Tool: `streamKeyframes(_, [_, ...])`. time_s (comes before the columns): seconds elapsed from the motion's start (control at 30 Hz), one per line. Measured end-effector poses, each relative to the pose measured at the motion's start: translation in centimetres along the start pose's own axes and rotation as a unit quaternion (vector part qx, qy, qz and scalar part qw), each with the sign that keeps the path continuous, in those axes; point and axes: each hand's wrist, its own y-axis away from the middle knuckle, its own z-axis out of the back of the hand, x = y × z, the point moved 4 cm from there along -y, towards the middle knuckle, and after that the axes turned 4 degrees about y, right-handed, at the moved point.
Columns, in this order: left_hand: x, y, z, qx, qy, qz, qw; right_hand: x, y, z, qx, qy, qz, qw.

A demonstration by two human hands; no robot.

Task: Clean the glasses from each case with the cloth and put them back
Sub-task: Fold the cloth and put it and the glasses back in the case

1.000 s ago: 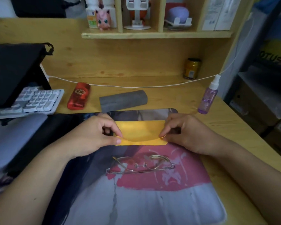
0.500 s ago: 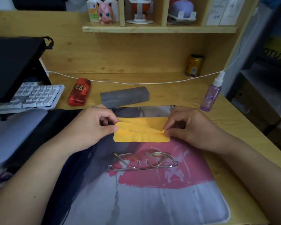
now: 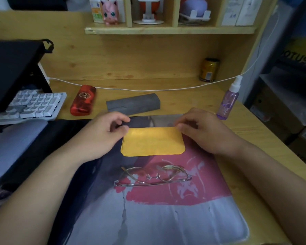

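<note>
Head view shows the yellow cloth (image 3: 152, 140) lying flat on the printed mat (image 3: 166, 218), its long axis running left to right, parallel with the near edge of the surface (image 3: 193, 101). The left hand (image 3: 102, 137) pinches the cloth's far left corner between thumb and curled forefinger; the right hand (image 3: 203, 131) pinches the far right corner the same way. Both hands are therefore closed on the cloth, one at each far corner, and neither holds anything else.

The glasses (image 3: 155, 175) lie on the mat just nearer the person than the cloth, apart from it, folded, with the lenses side by side and the long axis also left to right. They sit roughly midway between the two hands, so neither hand is clearly closer; each would have to draw back toward the near edge to reach them.

Toward the far edge lie two cases, both shut as far as can be seen: a grey case (image 3: 133, 104) just beyond the left hand's knuckles, and a red case (image 3: 83, 100) further left beside the keyboard (image 3: 30, 106). A purple spray bottle (image 3: 229, 101) stands near the right edge.

My guess is that the cloth is being spread ready for wiping, and that the next move is to bring cloth and glasses together.
</note>
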Motion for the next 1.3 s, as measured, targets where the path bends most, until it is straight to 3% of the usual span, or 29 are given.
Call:
streamKeyframes(0.07, [0.1,-0.8,-1.2,0.04,-0.053,0.011,0.998,-0.4,-1.0,-1.1,0.019,0.08,-0.017,0.996])
streamKeyframes(0.13, [-0.1,-1.7,-1.7,0.027,-0.066,0.002,0.997,-0.4,-1.5,-1.8,0.046,0.102,-0.02,0.993])
streamKeyframes(0.23, [0.1,-2.5,-1.4,-0.007,-0.024,0.003,1.0,-0.1,-1.8,-1.9,0.033,0.065,-0.026,0.997])
streamKeyframes(0.47, [0.5,-2.9,-1.3,0.002,0.021,0.028,0.999,-0.3,-2.0,-1.8,0.02,0.031,-0.059,0.998])
streamKeyframes(0.8, [-0.2,-2.6,-1.5,0.016,0.001,0.038,0.999,0.0,-2.0,-1.6,0.035,0.013,-0.087,0.996])
streamKeyframes(1.07, [-0.8,0.0,-0.1,0.045,0.032,-0.013,0.998,1.5,0.4,-0.3,0.064,-0.101,-0.003,0.993])
streamKeyframes(1.3, [-0.4,1.3,0.1,0.076,-0.047,-0.048,0.995,2.1,1.4,-0.8,0.125,-0.057,0.06,0.989])
